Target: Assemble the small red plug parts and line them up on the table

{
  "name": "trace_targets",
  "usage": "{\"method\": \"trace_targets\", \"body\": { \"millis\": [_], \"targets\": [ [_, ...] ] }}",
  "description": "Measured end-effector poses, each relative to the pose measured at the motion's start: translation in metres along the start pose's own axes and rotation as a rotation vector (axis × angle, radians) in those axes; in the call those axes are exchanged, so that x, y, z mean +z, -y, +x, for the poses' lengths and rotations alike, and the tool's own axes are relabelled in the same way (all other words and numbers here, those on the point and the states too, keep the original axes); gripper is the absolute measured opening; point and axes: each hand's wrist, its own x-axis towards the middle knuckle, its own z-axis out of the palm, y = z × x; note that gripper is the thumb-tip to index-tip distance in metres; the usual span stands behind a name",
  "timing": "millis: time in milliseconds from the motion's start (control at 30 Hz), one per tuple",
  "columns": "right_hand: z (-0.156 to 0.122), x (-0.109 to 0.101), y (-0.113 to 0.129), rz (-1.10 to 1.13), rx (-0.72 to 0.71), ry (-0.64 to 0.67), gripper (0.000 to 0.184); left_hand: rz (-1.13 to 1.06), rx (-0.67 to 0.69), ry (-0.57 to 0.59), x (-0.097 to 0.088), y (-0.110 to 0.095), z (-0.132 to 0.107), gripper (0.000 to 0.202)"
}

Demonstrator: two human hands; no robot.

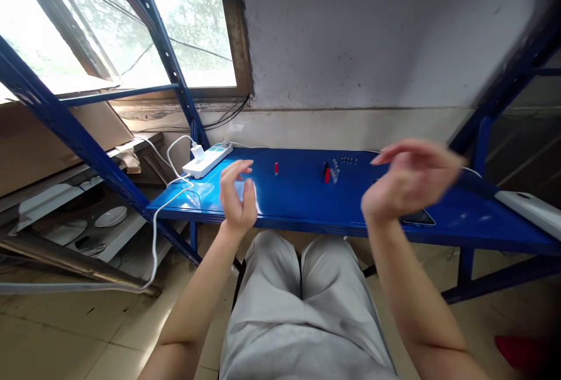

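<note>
Above the front edge of the blue tabletop (pixel 302 199), my left hand (pixel 236 196) hangs in the air with its fingers curved and the thumb apart, holding nothing. My right hand (pixel 407 181) is raised over the right part of the table, smeared by motion; its fingers reach out to the left and nothing shows in them. A small red piece with a pale end (pixel 276 168) stands between the hands. Nearer my right hand are a red piece (pixel 327 176), a black piece (pixel 325 166), several clear pieces (pixel 335 172) and a row of tiny metallic bits (pixel 349 161).
A white power strip (pixel 210 159) with a plugged-in charger (pixel 198 152) lies at the left, its cable (pixel 154 239) hanging over the edge. A dark flat device (pixel 419 217) is partly below my right hand. A white object (pixel 530 210) sits far right. Blue posts (pixel 160 47) frame the table.
</note>
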Motion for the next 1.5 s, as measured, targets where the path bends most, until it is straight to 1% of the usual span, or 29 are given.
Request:
{"method": "trace_targets", "body": {
  "millis": [33, 100, 167, 200, 267, 333, 433, 533, 700, 833, 900, 933, 1000, 1100, 1133, 1200, 1267, 1367, 1500],
  "targets": [
    [-0.011, 0.008, -0.004, -0.037, -0.058, -0.012, 0.019, 0.043, -0.012, 0.028, 0.009, 0.012, 0.003, 0.031],
    [-0.038, 0.021, -0.019, -0.115, -0.057, 0.141, 0.012, 0.162, -0.061, 0.124, 0.030, 0.040, 0.007, 0.035],
    [-0.065, 0.029, -0.037, -0.189, 0.015, 0.306, 0.014, 0.258, -0.116, 0.239, 0.051, 0.068, 0.007, 0.040],
    [-0.077, 0.031, -0.047, -0.208, 0.053, 0.369, 0.015, 0.305, -0.131, 0.307, 0.060, 0.079, 0.005, 0.042],
    [-0.097, 0.032, -0.062, -0.227, 0.119, 0.466, 0.017, 0.398, -0.141, 0.442, 0.074, 0.093, -0.001, 0.045],
    [-0.111, 0.031, -0.071, -0.230, 0.163, 0.554, 0.018, 0.507, -0.151, 0.547, 0.083, 0.097, -0.006, 0.047],
    [-0.122, 0.028, -0.074, -0.244, 0.202, 0.674, 0.018, 0.666, -0.179, 0.661, 0.090, 0.097, -0.009, 0.048],
    [-0.125, 0.028, -0.072, -0.264, 0.222, 0.725, 0.019, 0.748, -0.191, 0.742, 0.093, 0.097, -0.009, 0.047],
    [-0.127, 0.030, -0.071, -0.273, 0.223, 0.789, 0.021, 0.758, -0.183, 0.826, 0.095, 0.101, -0.009, 0.041],
    [-0.128, 0.030, -0.073, -0.287, 0.242, 0.801, 0.022, 0.709, -0.247, 0.815, 0.097, 0.105, -0.010, 0.032],
    [-0.128, 0.029, -0.073, -0.289, 0.260, 0.811, 0.023, 0.647, -0.304, 0.769, 0.100, 0.109, -0.011, 0.026],
    [-0.128, 0.029, -0.073, -0.290, 0.271, 0.817, 0.023, 0.599, -0.345, 0.723, 0.102, 0.111, -0.012, 0.023],
    [-0.128, 0.029, -0.072, -0.298, 0.292, 0.828, 0.024, 0.454, -0.463, 0.571, 0.109, 0.113, -0.014, 0.016],
    [-0.127, 0.030, -0.072, -0.328, 0.322, 0.843, 0.025, 0.094, -0.707, 0.303, 0.119, 0.109, -0.019, 0.008],
    [-0.127, 0.031, -0.072, -0.342, 0.335, 0.848, 0.026, -0.041, -0.774, 0.238, 0.122, 0.106, -0.021, 0.008],
    [-0.127, 0.032, -0.073, -0.368, 0.364, 0.860, 0.027, -0.264, -0.851, 0.175, 0.125, 0.097, -0.027, 0.008],
    [-0.128, 0.033, -0.076, -0.393, 0.393, 0.870, 0.028, -0.394, -0.881, 0.170, 0.125, 0.088, -0.032, 0.009],
    [-0.128, 0.034, -0.079, -0.440, 0.429, 0.874, 0.031, -0.494, -0.899, 0.195, 0.121, 0.079, -0.039, 0.011],
    [-0.128, 0.034, -0.079, -0.473, 0.442, 0.883, 0.035, -0.589, -0.890, 0.288, 0.116, 0.076, -0.043, 0.013]
  ]
}}
